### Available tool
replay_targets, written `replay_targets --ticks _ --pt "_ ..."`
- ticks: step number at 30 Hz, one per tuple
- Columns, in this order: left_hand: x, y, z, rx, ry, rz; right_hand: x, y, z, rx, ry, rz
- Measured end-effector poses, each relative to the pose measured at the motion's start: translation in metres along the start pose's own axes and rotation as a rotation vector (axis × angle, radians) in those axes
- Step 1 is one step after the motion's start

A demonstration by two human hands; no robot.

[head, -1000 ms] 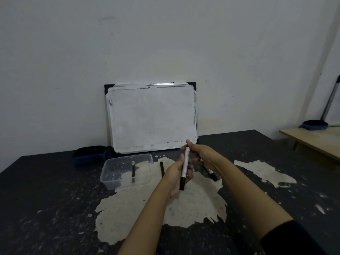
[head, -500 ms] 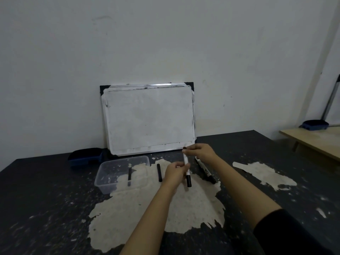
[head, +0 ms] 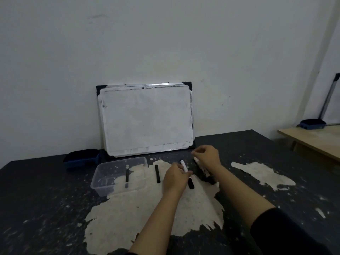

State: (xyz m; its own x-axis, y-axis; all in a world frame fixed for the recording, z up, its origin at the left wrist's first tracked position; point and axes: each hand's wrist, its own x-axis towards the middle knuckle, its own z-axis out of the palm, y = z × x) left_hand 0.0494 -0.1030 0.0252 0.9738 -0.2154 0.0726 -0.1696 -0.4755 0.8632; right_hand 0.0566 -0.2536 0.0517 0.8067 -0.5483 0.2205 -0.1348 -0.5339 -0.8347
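The left hand grips a white-barrelled marker low over the table's worn patch, forearm stretched forward. Just beyond, the right hand hovers with fingers loosely curled, holding nothing, above a second marker (partly hidden). Sorting looks barely begun: a lone pen lies in the clear tub, a black pen waits beside it, and the whiteboard is blank.

The whiteboard stands behind the container on the table; a marker lies right of it.
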Motion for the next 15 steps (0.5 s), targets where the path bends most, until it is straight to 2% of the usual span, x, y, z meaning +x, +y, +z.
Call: replay_targets --ticks 5,15 --pt "0.002 0.002 0.003 0.084 0.031 0.011 -0.011 0.025 -0.024 -0.083 -0.004 0.096" --pt "0.002 0.002 0.006 0.081 0.079 0.002 -0.028 0.029 -0.018 -0.169 -0.049 0.094"
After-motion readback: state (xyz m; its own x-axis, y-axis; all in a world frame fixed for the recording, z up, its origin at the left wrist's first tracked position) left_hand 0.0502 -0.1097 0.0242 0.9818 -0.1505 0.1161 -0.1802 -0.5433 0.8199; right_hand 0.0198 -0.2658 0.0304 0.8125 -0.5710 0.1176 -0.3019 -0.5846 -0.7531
